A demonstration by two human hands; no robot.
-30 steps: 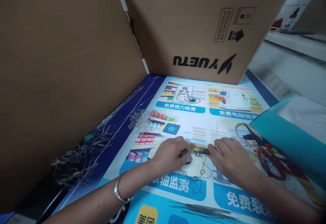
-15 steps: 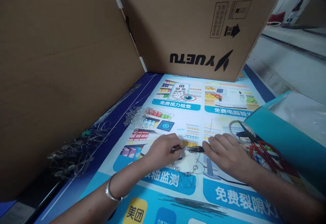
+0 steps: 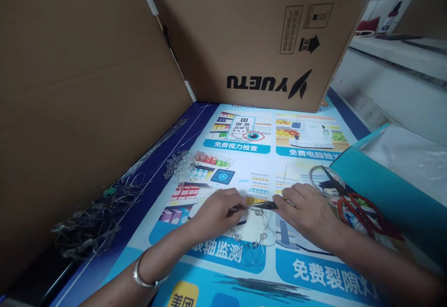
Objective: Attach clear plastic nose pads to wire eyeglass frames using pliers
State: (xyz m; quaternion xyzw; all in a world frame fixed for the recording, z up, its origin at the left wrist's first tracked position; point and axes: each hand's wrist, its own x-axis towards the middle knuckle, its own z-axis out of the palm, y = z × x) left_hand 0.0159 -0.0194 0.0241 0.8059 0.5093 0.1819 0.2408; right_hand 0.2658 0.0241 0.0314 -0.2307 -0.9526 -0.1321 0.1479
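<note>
My left hand (image 3: 223, 211), with a silver bangle at its wrist, pinches the end of a thin clear strand strung with beads. The beaded strand (image 3: 262, 237) hangs in a loop below the fingers, over the printed sheet. My right hand (image 3: 303, 207) is wrapped round a pair of small pliers (image 3: 264, 205). Their dark, narrow jaws point left at the pinched end of the strand, close to my left fingertips. Whether the jaws grip the strand is too small to tell. The pliers' handles are mostly hidden in my palm.
Clear loose beads (image 3: 181, 165) lie in a pile beyond my left hand. Tangled clear strands (image 3: 87, 221) sit at the left edge. Red-handled scissors (image 3: 354, 204) and a teal box (image 3: 384, 176) are on the right. Cardboard panels (image 3: 258, 32) stand behind.
The camera view has shifted a little, so the surroundings sit further left. The pliers' jaws and the fingertips have moved slightly. Both hands keep their holds.
</note>
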